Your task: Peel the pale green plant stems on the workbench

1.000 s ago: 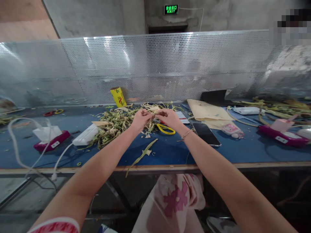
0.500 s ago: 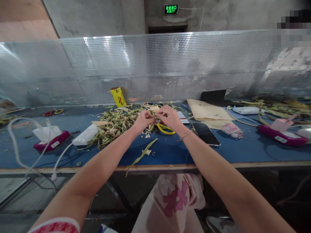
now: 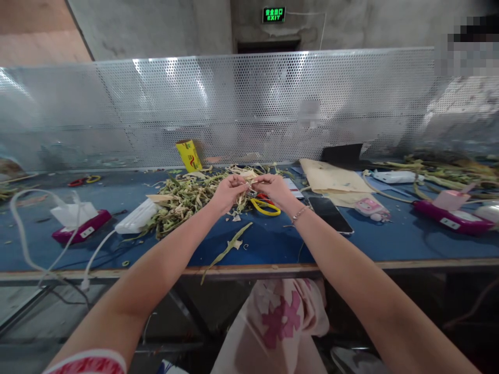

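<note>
Green and straw-toned plant scraps (image 3: 181,200) stand out against a blue table (image 3: 273,244), where scissors (image 3: 268,213) show yellow and red and a yellow box (image 3: 189,156) carries red and dark print. Power strips (image 3: 470,225) glow magenta, a silver screen (image 3: 218,104) is dotted all over, and the exit sign (image 3: 273,15) reads green on black. Pale trousers (image 3: 245,332) bear a deep-pink flower; a sleeve (image 3: 91,363) mixes red and white.

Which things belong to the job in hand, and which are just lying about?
Likely in the job:
left hand
right hand
plant heap
yellow-handled tool, possibly

Apparently just lying about:
black-screened phone
yellow box
brown paper
pink case
</note>
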Tool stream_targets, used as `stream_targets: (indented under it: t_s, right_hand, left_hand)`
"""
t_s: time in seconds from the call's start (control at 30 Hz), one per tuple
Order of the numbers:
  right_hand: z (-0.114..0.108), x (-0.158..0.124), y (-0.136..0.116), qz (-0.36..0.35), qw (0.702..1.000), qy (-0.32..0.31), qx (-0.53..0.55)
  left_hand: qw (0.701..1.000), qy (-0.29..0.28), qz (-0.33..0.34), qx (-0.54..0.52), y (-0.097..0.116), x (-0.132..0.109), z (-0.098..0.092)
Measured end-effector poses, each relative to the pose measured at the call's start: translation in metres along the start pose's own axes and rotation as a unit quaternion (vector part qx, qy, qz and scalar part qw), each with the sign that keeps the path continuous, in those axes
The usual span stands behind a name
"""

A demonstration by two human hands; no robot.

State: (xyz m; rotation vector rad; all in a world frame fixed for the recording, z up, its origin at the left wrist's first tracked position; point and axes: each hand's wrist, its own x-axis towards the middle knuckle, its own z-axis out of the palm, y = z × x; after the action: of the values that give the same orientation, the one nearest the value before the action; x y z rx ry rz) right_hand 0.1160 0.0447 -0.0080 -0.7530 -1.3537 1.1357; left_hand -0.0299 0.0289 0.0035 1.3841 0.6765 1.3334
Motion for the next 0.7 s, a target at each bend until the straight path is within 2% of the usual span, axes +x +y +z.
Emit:
stream_targets:
  t_s: [0.17,0.33,0.47,0.57,0.7]
  right_hand:
    - [0.002,0.001,0.002,-0.033,0.998,-0.021,-0.054]
    - [0.007,-0.003,-0.002,-0.048,0.994,-0.031,-0.096]
    - [0.011,-0.004,-0.002,-0.076,0.988,0.005,-0.137]
    - [0.012,-0.004,-0.001,-0.072,0.987,0.036,-0.139]
    - [0.01,-0.003,-0.002,-0.071,0.984,0.043,-0.157]
  left_hand:
    - [0.999,0.052,-0.002,0.005,-0.003,0.004,-0.003]
    - [0.997,0.057,0.021,0.05,-0.009,0.006,-0.006]
    - [0.994,0.064,0.036,0.078,-0.01,0.006,-0.006]
    - [0.993,0.063,0.035,0.089,-0.012,0.006,-0.005]
    - [0.993,0.069,0.031,0.089,-0.014,0.006,-0.005]
